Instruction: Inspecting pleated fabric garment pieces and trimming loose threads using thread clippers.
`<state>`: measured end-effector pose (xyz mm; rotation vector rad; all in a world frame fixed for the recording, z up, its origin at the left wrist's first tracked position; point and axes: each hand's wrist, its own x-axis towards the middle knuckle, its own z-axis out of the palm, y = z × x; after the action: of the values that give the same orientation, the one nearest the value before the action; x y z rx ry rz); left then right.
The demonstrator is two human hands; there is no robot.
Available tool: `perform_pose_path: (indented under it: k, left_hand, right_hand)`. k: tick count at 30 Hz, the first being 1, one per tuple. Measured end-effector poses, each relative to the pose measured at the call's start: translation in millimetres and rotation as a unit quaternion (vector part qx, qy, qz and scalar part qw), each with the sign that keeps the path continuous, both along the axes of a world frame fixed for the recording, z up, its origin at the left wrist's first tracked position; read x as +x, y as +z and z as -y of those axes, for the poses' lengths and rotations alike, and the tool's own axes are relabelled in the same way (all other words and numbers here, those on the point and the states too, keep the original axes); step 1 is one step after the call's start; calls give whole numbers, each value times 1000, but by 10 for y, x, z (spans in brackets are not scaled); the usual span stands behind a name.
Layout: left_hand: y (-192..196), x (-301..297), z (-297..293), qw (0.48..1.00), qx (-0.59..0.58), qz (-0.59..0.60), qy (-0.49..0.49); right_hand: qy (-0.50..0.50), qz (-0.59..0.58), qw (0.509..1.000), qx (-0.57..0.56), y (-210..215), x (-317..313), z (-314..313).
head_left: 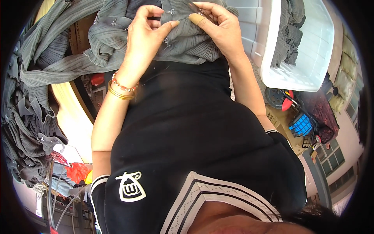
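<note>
The grey ribbed garment [187, 43] lay bunched on the person's lap, between both hands. The left hand [144, 39] pinched its fabric near a button, while the right hand [218, 27], just beside, pinched a small dark tool [196, 8] at the button strip.

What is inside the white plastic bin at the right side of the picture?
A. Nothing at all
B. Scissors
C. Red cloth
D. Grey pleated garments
D: the white plastic bin holds a small pile of grey pleated garments, the same kind of fabric as the garment that both hands work on.
</note>
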<state>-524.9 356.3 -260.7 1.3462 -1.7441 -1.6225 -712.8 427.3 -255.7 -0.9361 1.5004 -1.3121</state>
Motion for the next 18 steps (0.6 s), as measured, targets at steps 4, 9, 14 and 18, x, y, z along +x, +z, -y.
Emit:
perform_pose_path:
  k: [4,9,14,18]
  left_hand:
    - [-9,-37,-82,995,-57,-36,70]
    - [27,13,-104,994,-95,6,46]
    - [6,-36,-98,992,-116,33,16]
    - [13,-51,-52,992,-121,10,24]
  right_hand:
    - [-2,-52,999,3,59,-31,6]
    - [-6,-285,958,-32,514,-42,407]
    - [16,-388,922,-3,426,-153,595]
    - [-31,-41,999,-12,165,-367,448]
